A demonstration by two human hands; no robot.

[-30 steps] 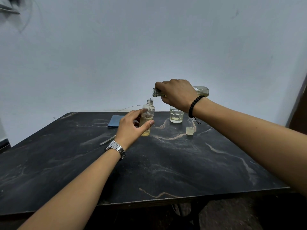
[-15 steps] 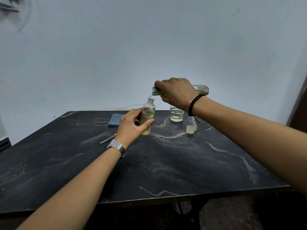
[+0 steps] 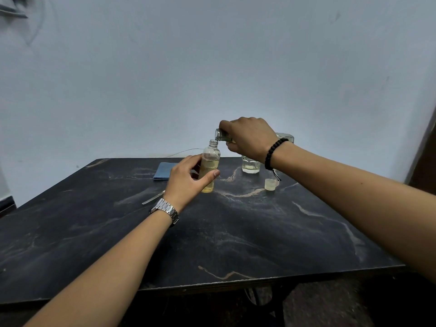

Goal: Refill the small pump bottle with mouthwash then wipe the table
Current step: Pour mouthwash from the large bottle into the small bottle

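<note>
The yellowish liquid is standing higher in the small clear plastic bottle (image 3: 210,169) than before; the left hand (image 3: 188,182) is curling around it, while above its mouth the right hand (image 3: 250,138) is gripping a tipped clear mouthwash bottle (image 3: 223,134).

Left hand (image 3: 188,177) centre frame, fingers and thumb curled in a loose grip, forearm running in from lower left. Right hand (image 3: 250,138) just above and right of it, knuckles up, fingers clenched, forearm from right edge.

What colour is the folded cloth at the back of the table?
Blue; the cloth shows in the head view, lying behind the left hand.
</note>
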